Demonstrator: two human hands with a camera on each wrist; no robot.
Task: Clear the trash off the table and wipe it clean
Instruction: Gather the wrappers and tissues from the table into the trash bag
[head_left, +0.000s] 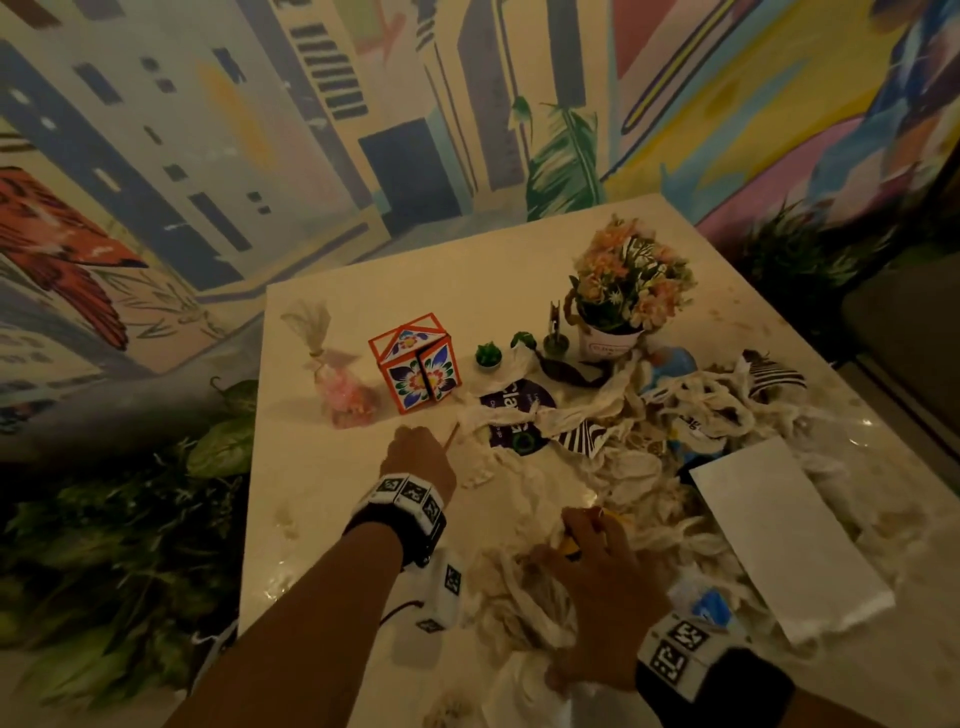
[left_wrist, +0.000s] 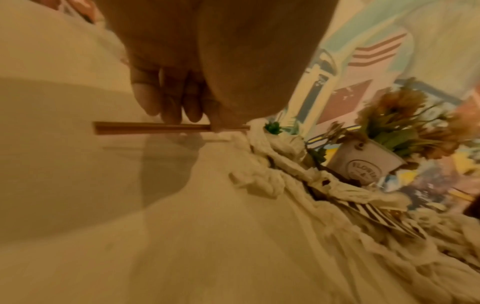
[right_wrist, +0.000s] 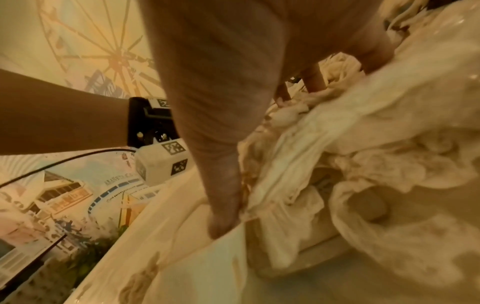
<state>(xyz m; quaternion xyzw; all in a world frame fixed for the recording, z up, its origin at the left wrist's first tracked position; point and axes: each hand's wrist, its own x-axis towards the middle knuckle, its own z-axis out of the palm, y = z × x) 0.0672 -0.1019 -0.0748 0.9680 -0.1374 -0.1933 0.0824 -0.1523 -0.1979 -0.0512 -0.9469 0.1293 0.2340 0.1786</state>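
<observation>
- Chopstick (left_wrist: 155, 128) sat pinched in my left hand (head_left: 421, 457), low against the table (head_left: 311, 483).
- My right hand (head_left: 597, 566), apart from it, sat sunk in crumpled tissues (head_left: 514, 597); I couldn't tell whether it gripped.

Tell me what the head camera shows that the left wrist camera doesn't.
Only the head view: the orange box, the white sheet and the right hand on the crumpled tissues. Only the left wrist view: fingertips pinching the wooden stick, and the label printed on the flower pot. Both: the left hand, the flower pot, the tissues and the table.
</observation>
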